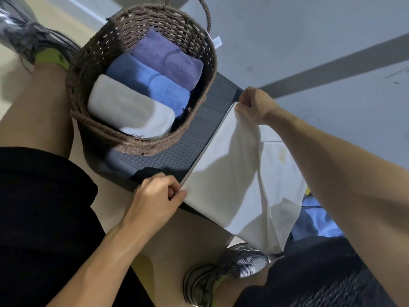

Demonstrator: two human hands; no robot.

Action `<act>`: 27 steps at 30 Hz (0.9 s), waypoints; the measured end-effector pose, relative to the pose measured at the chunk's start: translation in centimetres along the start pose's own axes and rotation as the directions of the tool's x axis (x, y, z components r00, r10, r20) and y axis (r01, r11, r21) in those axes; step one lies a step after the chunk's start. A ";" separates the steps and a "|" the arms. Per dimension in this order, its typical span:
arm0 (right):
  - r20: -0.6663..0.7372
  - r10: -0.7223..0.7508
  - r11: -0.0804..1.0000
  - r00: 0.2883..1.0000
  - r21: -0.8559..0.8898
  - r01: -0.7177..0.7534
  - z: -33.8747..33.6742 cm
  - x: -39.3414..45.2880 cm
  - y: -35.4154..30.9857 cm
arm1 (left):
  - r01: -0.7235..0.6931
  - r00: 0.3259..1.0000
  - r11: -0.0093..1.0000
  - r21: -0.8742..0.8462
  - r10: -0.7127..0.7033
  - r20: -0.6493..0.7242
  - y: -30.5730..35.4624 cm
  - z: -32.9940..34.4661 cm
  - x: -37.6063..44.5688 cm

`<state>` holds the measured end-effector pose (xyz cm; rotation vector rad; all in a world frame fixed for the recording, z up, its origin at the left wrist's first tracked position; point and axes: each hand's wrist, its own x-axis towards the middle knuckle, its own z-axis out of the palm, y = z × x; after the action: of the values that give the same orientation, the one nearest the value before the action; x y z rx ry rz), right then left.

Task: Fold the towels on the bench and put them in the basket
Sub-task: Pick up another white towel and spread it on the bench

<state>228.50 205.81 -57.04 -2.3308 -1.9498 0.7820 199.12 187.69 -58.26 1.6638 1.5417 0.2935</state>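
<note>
Head view: both hands, left [155, 196] and right [254, 105], pinch white towel [232, 173] corners, stretched between.

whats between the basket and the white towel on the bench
Bare dotted bench top only, in the head view; nothing lies between the basket and the white towel.

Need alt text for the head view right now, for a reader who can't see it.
Both hands, left hand and right hand, pinch corners of a white towel on the dark bench. Beside it, the wicker basket holds three folded towels.
</note>
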 end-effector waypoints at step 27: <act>-0.170 0.116 0.965 0.979 0.252 -0.070 0.2 -19.6 0.9 | 0.125 0.988 0.972 -0.201 -0.141 -0.064 -1.2 -0.6 0.0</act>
<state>227.21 187.47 -50.33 -2.2699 -1.5825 0.7351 197.92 187.85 -58.74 1.4035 1.6182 0.4286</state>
